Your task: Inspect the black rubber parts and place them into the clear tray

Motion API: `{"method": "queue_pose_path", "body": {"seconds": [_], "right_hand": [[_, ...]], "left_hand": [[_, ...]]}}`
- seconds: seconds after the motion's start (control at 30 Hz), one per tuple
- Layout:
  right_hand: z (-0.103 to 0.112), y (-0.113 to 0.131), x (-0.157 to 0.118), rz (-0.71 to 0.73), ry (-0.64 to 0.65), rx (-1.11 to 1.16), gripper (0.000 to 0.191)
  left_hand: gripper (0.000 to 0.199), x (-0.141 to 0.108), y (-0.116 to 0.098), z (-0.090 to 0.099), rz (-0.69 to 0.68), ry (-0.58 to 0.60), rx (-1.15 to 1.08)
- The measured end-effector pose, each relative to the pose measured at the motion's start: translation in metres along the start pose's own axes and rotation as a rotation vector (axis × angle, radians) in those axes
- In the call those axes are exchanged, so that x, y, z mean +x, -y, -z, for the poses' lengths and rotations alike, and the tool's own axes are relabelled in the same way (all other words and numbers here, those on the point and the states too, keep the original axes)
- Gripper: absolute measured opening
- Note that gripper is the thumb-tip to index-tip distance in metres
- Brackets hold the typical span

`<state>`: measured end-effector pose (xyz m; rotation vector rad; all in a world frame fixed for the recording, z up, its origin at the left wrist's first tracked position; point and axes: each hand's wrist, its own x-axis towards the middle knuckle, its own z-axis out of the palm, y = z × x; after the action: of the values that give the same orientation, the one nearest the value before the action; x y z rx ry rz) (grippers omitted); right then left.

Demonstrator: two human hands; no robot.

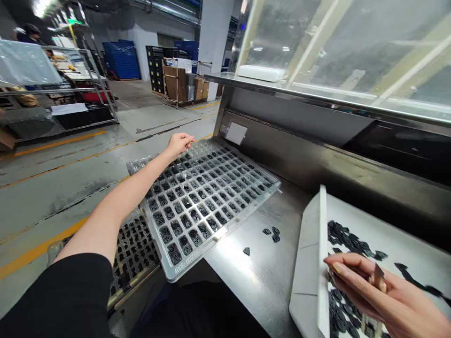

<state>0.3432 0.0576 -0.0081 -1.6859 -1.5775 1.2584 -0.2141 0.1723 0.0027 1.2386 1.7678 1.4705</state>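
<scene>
My left hand [179, 143] is over the far left corner of a clear plastic tray [192, 257], its fingertips pinched together. What they hold, if anything, is too small to make out. Small black plastic parts [194, 216] fill many of the tray's pockets. At the lower right, my right hand [387, 293] is closed above a white bin [306, 263], near its left wall. A small flat metal piece [378, 277] shows between its fingers; its kind is unclear. Loose black parts [348, 239] lie in the bin, some hidden behind this hand.
Several loose black parts [276, 234] lie on the metal bench [232, 277] between tray and bin. A second filled tray [136, 246] is lower, left of the bench. A metal shelf [299, 91] overhangs the back. Racks [98, 84] and a person [31, 33] are at far left.
</scene>
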Motion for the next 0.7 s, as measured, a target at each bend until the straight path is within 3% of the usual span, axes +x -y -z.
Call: {"method": "queue_pose_path", "body": {"seconds": [0.1, 0.17, 0.3, 0.43, 0.57, 0.7], "right_hand": [[-0.001, 0.005, -0.005, 0.019, 0.015, 0.109, 0.06], [-0.003, 0.013, -0.011, 0.102, 0.135, 0.236, 0.055], [-0.001, 0.023, -0.013, 0.148, 0.214, 0.379, 0.053], [-0.006, 0.023, -0.013, 0.282, 0.159, 0.469, 0.05], [-0.013, 0.024, -0.013, 0.399, 0.087, 0.507, 0.05], [-0.006, 0.026, -0.009, 0.451, 0.095, 0.503, 0.046]], "left_hand": [[0.043, -0.025, -0.026, -0.026, -0.021, 0.184, -0.18], [0.051, -0.045, -0.04, -0.052, -0.006, 0.349, -0.281], [0.058, -0.096, -0.068, -0.115, 0.102, 0.719, -0.467], [0.061, -0.157, -0.097, -0.181, 0.088, 1.034, -0.385], [0.049, -0.204, -0.114, -0.228, 0.044, 1.202, -0.325], [0.044, -0.219, -0.118, -0.25, 0.07, 1.268, -0.393]]}}
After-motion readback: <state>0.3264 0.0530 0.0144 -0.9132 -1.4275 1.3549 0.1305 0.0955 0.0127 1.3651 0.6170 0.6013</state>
